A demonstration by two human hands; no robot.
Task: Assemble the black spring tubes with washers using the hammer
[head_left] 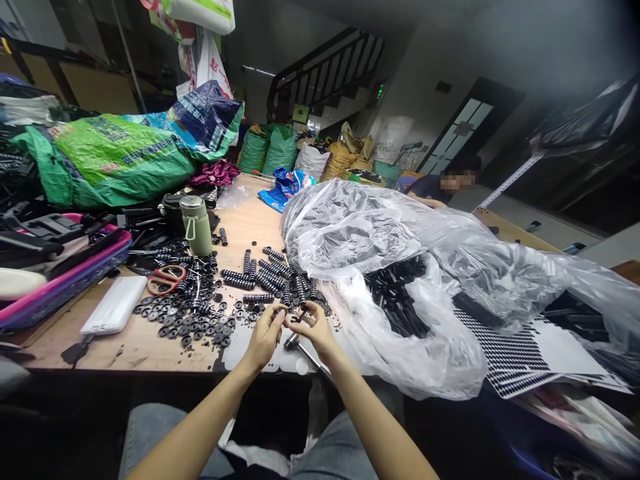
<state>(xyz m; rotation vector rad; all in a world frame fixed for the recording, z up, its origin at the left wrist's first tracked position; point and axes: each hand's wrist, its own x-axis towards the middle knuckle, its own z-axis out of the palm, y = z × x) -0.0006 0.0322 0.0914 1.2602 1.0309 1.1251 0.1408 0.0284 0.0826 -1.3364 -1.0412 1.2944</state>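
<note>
Near the table's front edge my two hands meet, fingertips almost touching. My right hand pinches a small dark part between thumb and fingers. Thumb and fingers of my left hand are closed close beside it; what they hold is too small to make out. Below my right hand lies a metal-handled tool, its head by my fingers, on a light mat. Several black ribbed rollers are piled just beyond my hands. Left of them are many small round black caps.
A large clear plastic bag with black parts covers the right side. Leftward are scissors, a white power bank, a green bottle and a pink-purple basket. Another person is behind the bag. Patterned sheets lie at right.
</note>
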